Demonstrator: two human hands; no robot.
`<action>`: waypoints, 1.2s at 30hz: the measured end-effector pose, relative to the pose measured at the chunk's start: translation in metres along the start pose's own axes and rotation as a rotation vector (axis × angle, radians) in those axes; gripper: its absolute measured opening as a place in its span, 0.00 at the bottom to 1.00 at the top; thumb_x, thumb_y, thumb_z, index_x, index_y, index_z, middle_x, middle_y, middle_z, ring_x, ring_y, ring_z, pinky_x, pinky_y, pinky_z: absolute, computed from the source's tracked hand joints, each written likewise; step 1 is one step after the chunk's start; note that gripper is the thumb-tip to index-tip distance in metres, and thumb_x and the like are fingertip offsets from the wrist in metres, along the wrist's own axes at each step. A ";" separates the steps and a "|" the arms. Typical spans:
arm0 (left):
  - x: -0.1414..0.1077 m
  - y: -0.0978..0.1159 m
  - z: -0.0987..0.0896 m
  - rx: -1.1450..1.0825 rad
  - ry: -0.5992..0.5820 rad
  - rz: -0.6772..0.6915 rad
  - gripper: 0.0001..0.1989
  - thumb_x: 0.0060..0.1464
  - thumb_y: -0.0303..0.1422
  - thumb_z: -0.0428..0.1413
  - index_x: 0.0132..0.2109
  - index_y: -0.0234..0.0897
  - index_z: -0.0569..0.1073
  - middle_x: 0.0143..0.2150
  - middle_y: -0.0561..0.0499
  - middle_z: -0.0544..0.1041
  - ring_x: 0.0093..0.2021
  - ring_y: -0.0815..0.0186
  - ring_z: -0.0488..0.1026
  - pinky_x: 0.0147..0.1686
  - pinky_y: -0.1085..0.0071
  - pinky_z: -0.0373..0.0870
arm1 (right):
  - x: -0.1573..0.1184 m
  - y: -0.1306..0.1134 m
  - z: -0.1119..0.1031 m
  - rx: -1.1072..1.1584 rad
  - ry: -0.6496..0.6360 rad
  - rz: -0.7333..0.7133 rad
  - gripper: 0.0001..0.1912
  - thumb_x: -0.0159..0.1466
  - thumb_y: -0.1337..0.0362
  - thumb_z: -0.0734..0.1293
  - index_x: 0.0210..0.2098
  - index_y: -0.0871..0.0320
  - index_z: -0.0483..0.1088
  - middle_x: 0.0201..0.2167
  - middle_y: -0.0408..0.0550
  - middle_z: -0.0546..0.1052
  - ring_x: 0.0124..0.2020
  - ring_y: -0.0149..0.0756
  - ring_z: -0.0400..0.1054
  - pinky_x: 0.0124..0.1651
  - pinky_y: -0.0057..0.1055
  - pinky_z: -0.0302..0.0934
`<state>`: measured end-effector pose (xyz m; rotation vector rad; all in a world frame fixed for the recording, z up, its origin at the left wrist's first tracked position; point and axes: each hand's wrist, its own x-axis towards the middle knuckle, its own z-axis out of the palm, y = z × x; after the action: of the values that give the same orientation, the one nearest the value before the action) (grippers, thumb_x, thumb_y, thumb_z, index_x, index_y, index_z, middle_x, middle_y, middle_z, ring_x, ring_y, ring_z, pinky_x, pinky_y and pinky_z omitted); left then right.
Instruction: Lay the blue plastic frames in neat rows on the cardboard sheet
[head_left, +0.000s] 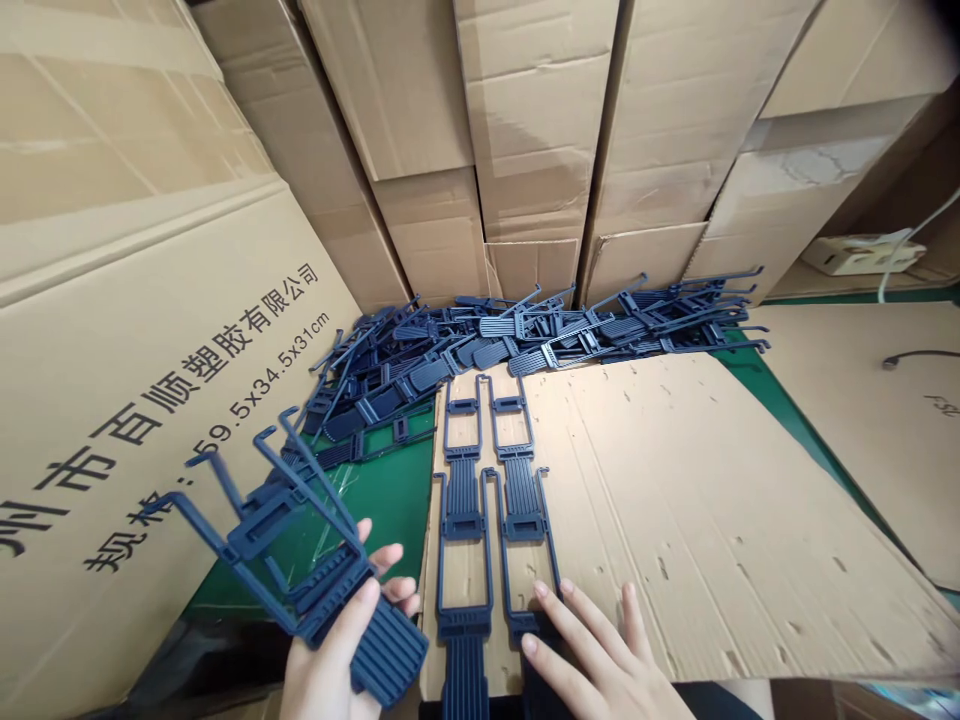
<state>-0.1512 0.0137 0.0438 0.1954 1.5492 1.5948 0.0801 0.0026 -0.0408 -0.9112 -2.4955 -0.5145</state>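
- Cartons (pixel 536 120) of brown cardboard stand stacked across the upper frame, flaps shut, contents not visible.
- Large printed carton (pixel 142 330) fills the left side, leaning into the frame, black Chinese characters and size figures on its face; also shut.
- Loose heap of dark blue plastic frames (pixel 525 335) lies along the foot of the cartons, mid-frame, spilling down to the left over the green tabletop (pixel 390 500).
- Flat cardboard sheet (pixel 712 520) covers the tabletop from centre to lower right.
- Four blue frames laid flat (pixel 487 500) sit on the sheet's left edge, in two columns side by side, each column with one frame above another, hooked ends pointing toward the heap.
- Left hand (pixel 337 660), lower left: grip closed around a bundle of blue frames (pixel 300 560), thumb over the ribbed end, fingertips showing on the far side. Bundle is raised off the tabletop and tilted, hooked arms fanning toward the upper left.
- Right hand (pixel 600 660), lower centre: fingers spread and flat, grip released, holding nothing. Fingertips rest on the near end of the right-hand column and on the sheet beside it.
- White power strip (pixel 862 255) with a cable sits at upper right, on another cardboard sheet.
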 end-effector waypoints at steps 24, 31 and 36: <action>-0.080 -0.048 0.062 0.339 -0.736 -0.070 0.23 0.42 0.41 0.64 0.43 0.32 0.72 0.42 0.42 0.74 0.44 0.58 0.71 0.44 0.69 0.69 | 0.027 0.026 -0.047 1.682 0.189 1.048 0.16 0.62 0.57 0.62 0.26 0.63 0.58 0.26 0.45 0.60 0.26 0.23 0.56 0.28 0.21 0.54; -0.068 -0.049 0.054 0.164 -0.769 -0.215 0.24 0.51 0.46 0.57 0.48 0.31 0.69 0.32 0.46 0.70 0.24 0.69 0.67 0.24 0.73 0.66 | -0.011 0.059 -0.049 1.614 0.686 1.225 0.09 0.60 0.60 0.63 0.30 0.60 0.61 0.32 0.47 0.65 0.36 0.30 0.64 0.36 0.27 0.63; -0.051 -0.044 0.041 -0.020 -0.754 -0.244 0.26 0.54 0.51 0.51 0.52 0.37 0.69 0.29 0.49 0.64 0.24 0.70 0.62 0.22 0.73 0.64 | -0.037 0.083 -0.050 1.027 0.519 1.388 0.14 0.57 0.57 0.66 0.26 0.62 0.60 0.45 0.49 0.66 0.48 0.39 0.63 0.48 0.39 0.60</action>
<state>-0.0734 0.0022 0.0371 0.5099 0.9246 1.1467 0.1742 0.0192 -0.0019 -1.4145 -0.9153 0.7966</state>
